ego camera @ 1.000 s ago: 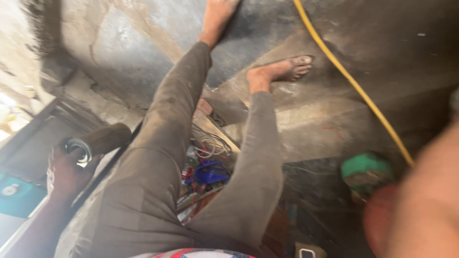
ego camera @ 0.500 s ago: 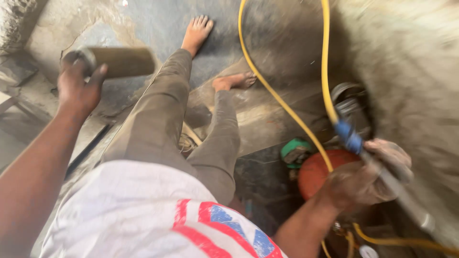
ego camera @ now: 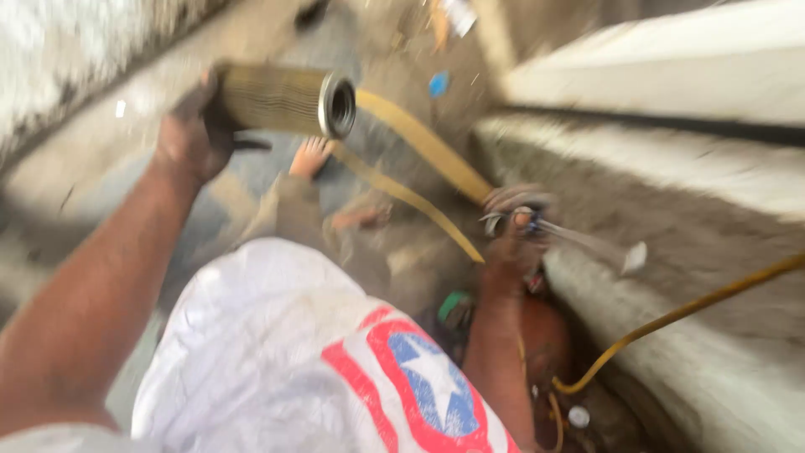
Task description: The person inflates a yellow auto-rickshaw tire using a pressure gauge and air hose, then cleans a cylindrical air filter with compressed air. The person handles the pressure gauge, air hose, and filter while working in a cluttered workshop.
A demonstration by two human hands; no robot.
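Two hoses, yellow point(ego camera: 419, 143), run beside the raised cylindrical filter point(ego camera: 281, 99) clenched in the left hand point(ego camera: 191, 134); right hand point(ego camera: 513, 226) grips a spray nozzle point(ego camera: 537, 225).

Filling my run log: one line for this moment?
left hand: grips cylindrical filter | right hand: holds spray nozzle | yellow hose: alongside

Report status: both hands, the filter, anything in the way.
Left hand grips the cylindrical filter, raised, open end toward the right. Right hand holds a nozzle tool on the yellow hose. Hose runs below the filter; picture blurred.
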